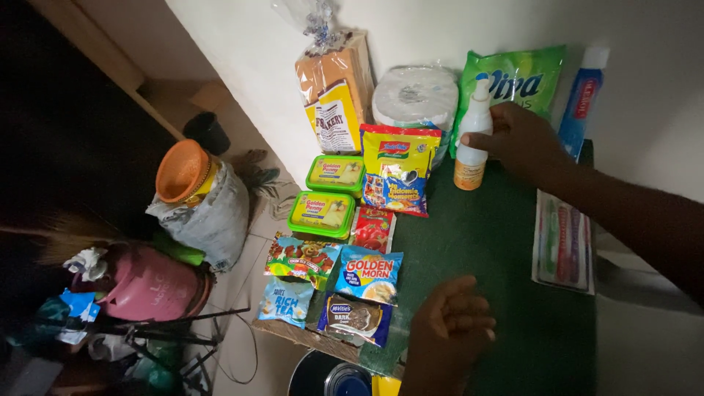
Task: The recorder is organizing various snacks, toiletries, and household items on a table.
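Small white bottle [473, 136] with an orange lower band, standing upright on the green-topped bench [506, 249] toward its rear edge at 12 o'clock, just before the white wall. The right hand [522, 138] reaches in from 3 o'clock, its fingers closed around the bottle's middle. Directly behind the bottle, a green packet [529, 75] leans on the wall; at 1 o'clock stands a blue tube [581, 103]. At 9 o'clock of the bottle lies a noodle packet [398, 170], with a wrapped paper roll [416, 94] and a bread loaf [336, 92] behind it. Two green tubs [328, 195] and several small snack packets [345, 282] line the bench's left edge. The left hand [449, 330] rests at 6 o'clock, fingers loosely curled, holding nothing. A toothbrush pack [563, 243] lies at 4 o'clock.
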